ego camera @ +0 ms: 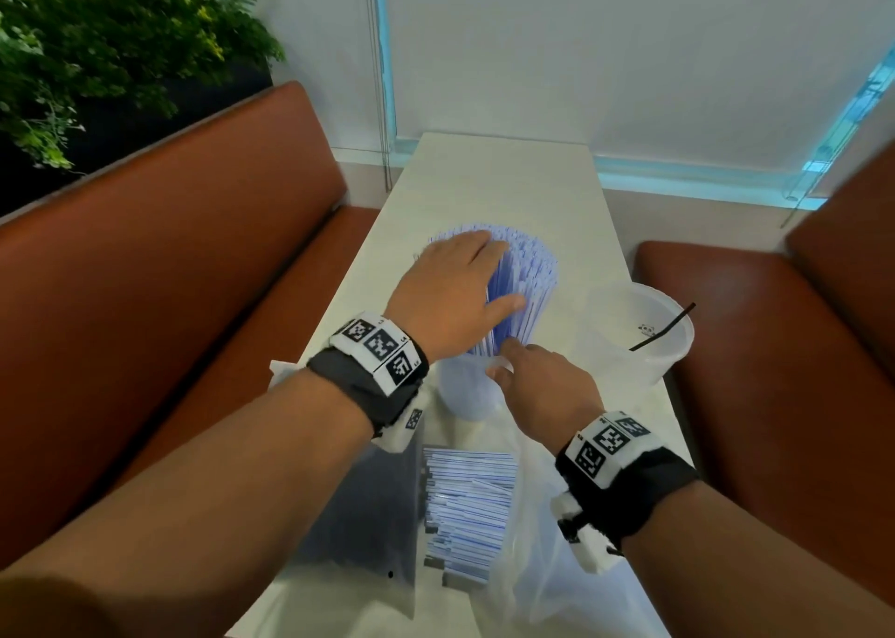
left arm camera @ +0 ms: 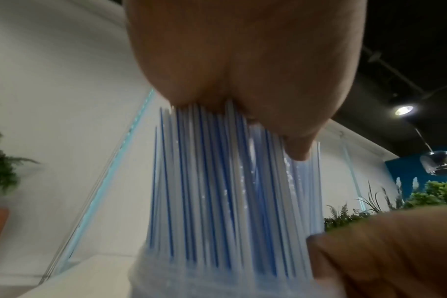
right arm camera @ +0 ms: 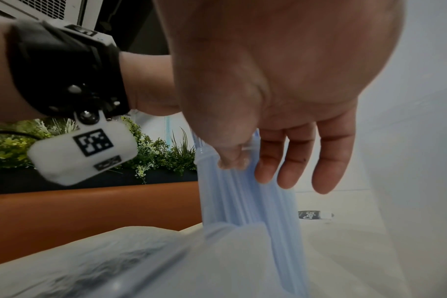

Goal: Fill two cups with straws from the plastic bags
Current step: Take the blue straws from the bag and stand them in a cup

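A narrow white rectangular table [ego camera: 494,172] runs away from the viewer between two brown padded benches, one on the left [ego camera: 160,274] and one on the right [ego camera: 775,346]; its far half is bare surface up to the white wall. Green artificial foliage [ego camera: 97,46] stands behind the left bench.

On the near end lie clear plastic bags [ego camera: 532,565], crumpled and overlapping the table's near edge; one holds a flat stack of white-and-blue paper-wrapped straws [ego camera: 467,511].

At mid-table stands a translucent plastic cup [ego camera: 467,390], packed with an upright fan of blue-and-white wrapped straws [ego camera: 528,279]. Just to its right, beside the table's right edge, stands a second translucent plastic cup [ego camera: 639,332] containing a single thin black straw [ego camera: 663,329] leaning over the rim.

The left hand [ego camera: 455,293] lies flat on the tops of the upright straws — fingers straight, palm down, grasping nothing; the left wrist view shows the straw tips meeting the palm [left arm camera: 242,70]. The right hand [ego camera: 547,385] is at the near cup's rim — thumb [right arm camera: 232,159] pressed against the cup and straws, fingers [right arm camera: 288,161] extended and relaxed, not closed round anything.
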Tool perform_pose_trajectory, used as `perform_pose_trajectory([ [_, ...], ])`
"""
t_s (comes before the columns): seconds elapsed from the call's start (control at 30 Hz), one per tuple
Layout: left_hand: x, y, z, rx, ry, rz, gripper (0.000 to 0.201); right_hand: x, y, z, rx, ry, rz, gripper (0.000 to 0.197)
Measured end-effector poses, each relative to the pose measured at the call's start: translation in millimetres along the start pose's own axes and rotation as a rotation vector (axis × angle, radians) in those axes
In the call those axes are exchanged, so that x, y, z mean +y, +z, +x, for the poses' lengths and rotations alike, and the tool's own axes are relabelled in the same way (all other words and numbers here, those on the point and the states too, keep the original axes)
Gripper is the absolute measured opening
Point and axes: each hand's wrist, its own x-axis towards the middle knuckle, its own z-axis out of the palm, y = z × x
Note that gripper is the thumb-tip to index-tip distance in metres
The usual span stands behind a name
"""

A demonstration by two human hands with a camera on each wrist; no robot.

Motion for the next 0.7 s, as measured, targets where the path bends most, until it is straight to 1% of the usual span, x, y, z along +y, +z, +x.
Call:
perform_pose_trajectory([
  [0.03, -2, -3, 0, 0.02, -0.007, -0.049, 0.073, 0, 0, 0, 0.003, -0.006, -0.003, 0.018],
  [0.07, -1, -4, 1, 0.081, -0.011, -0.104, 0.074, 1, 0, 0, 0.0, -0.008, -0.004, 0.019],
  [0.1, 1, -4, 2, 0.153, -0.016, -0.126, 0.075, 1, 1, -1, -0.007, -0.006, 0.003, 0.021],
  [0.13, 5, -2, 1, 0.186, -0.018, -0.098, 0.075, 1, 1, 0, -0.01, -0.001, 0.019, 0.024],
  [0.17, 10, 1, 1, 0.162, -0.007, -0.029, 0.075, 1, 1, 0, -0.007, 0.006, 0.036, 0.026],
  [0.23, 15, 11, -2, 0.02, 0.025, 0.13, 0.071, 0, 1, 1, -0.003, 0.01, 0.033, 0.027],
  [0.27, 11, 12, -1, -0.022, 0.025, 0.164, 0.067, 0, 1, 0, -0.004, 0.009, 0.027, 0.027],
  [0.33, 1, 9, 4, -0.035, 0.021, 0.17, 0.062, 0, -1, -2, -0.004, 0.001, 0.029, 0.023],
  [0.4, -4, 3, 6, -0.035, 0.027, 0.142, 0.064, 0, -3, -8, 0.021, -0.028, 0.032, 0.021],
  [0.43, -4, 0, 5, -0.041, 0.027, 0.117, 0.066, -1, -5, -14, 0.068, -0.045, 0.049, 0.022],
  [0.5, 0, -6, -2, -0.068, 0.002, 0.069, 0.074, -4, -6, -28, 0.238, -0.06, 0.161, 0.022],
  [0.53, 3, -11, -7, -0.074, -0.017, 0.049, 0.081, -6, -6, -36, 0.316, -0.039, 0.21, 0.02],
  [0.57, 6, -18, -13, -0.057, -0.042, 0.01, 0.085, -7, -4, -41, 0.357, -0.002, 0.231, 0.022],
  [0.6, 9, -27, -18, -0.007, -0.069, -0.052, 0.085, -6, -1, -46, 0.329, 0.048, 0.228, 0.028],
  [0.63, 12, -35, -25, 0.082, -0.079, -0.124, 0.079, -3, 3, -49, 0.236, 0.116, 0.184, 0.036],
  [0.67, 16, -42, -33, 0.207, -0.056, -0.188, 0.069, 1, 7, -50, 0.111, 0.184, 0.111, 0.044],
  [0.7, 21, -46, -41, 0.354, -0.003, -0.241, 0.056, 5, 11, -50, -0.014, 0.239, 0.028, 0.057],
])
